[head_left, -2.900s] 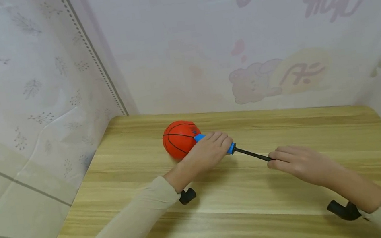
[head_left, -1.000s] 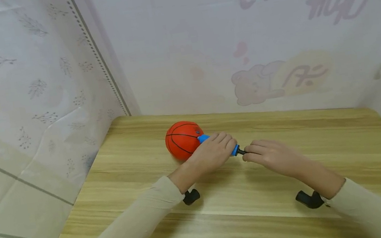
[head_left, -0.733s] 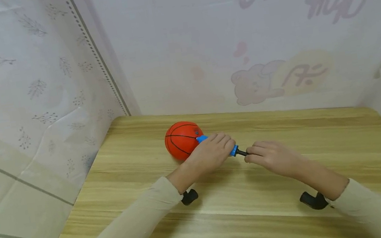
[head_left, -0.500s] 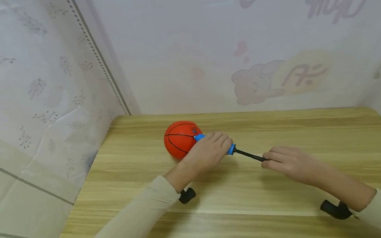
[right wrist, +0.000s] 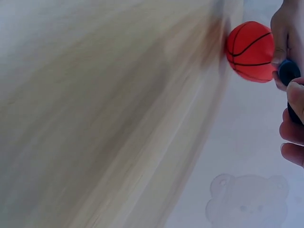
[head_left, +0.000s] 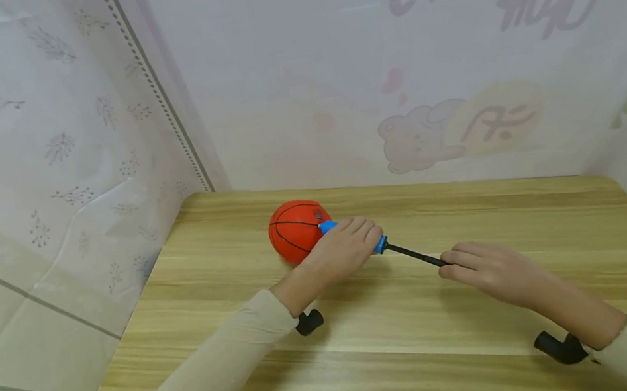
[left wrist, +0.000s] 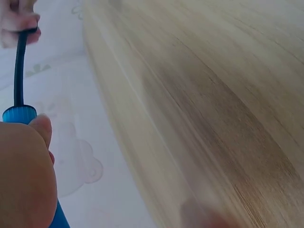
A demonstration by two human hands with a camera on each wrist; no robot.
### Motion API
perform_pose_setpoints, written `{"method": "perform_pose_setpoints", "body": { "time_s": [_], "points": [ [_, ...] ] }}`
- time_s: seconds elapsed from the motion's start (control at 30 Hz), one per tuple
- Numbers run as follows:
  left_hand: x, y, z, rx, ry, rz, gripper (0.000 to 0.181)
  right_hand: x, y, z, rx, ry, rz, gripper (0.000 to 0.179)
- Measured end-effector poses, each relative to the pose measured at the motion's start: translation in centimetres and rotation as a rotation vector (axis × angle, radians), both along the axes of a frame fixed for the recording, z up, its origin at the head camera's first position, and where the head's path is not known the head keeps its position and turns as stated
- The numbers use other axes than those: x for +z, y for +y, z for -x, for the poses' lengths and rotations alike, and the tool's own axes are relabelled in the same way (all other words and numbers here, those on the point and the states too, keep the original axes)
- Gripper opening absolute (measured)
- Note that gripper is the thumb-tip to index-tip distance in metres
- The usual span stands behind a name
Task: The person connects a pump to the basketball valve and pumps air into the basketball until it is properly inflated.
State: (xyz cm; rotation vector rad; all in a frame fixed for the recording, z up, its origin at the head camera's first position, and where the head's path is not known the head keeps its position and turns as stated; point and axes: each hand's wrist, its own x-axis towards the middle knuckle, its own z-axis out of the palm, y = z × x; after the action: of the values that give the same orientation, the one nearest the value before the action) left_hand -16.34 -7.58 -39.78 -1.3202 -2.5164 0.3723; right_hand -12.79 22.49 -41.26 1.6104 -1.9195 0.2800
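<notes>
A blue hand pump (head_left: 380, 243) slants across the head view, its tip at the right side of a small red basketball (head_left: 295, 228) with black lines. My left hand (head_left: 346, 247) grips the pump's blue barrel (left wrist: 20, 114) and covers most of it. From the barrel's right end a long stretch of black rod (head_left: 415, 255) sticks out. My right hand (head_left: 489, 271) holds the rod's outer end between thumb and fingers. Fingers hide the handle in the head view; a dark part of it (right wrist: 294, 114) shows in the right wrist view. The ball sits on the wooden table (head_left: 430, 339).
A printed curtain (head_left: 285, 79) hangs behind the table, and another patterned sheet (head_left: 36, 194) runs along its left side. Black wrist-camera mounts (head_left: 560, 346) hang beneath both wrists, low over the tabletop.
The rod was out, then mostly inside the barrel one second ago. Since then my right hand has drawn it out again, to the right and toward me. The left hand and ball have barely shifted.
</notes>
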Motion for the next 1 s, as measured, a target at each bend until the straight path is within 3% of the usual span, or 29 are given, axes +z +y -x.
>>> {"method": "perform_pose_setpoints", "body": {
  "time_s": [0.2, 0.4, 0.57, 0.73, 1.0],
  "points": [
    [0.0, 0.4, -0.2, 0.012, 0.001, 0.011, 0.019, 0.3, -2.2, 1.1, -0.021, -0.019, -0.054, 0.041],
    [-0.1, 0.7, -0.3, 0.000, 0.036, 0.016, 0.018, 0.5, -4.6, 2.2, -0.032, 0.005, -0.043, 0.041],
    [0.0, 0.4, -0.4, 0.003, 0.024, 0.009, 0.016, 0.3, -5.7, 2.7, -0.033, 0.011, -0.030, 0.040],
    [0.3, -0.2, -0.1, 0.023, 0.019, 0.001, 0.015, 0.3, -5.1, 2.7, -0.016, -0.005, -0.014, 0.040],
    [0.4, -1.3, 0.3, 0.035, 0.007, -0.008, 0.018, -0.2, -1.5, 1.4, 0.016, 0.004, 0.012, 0.037]
  ]
}}
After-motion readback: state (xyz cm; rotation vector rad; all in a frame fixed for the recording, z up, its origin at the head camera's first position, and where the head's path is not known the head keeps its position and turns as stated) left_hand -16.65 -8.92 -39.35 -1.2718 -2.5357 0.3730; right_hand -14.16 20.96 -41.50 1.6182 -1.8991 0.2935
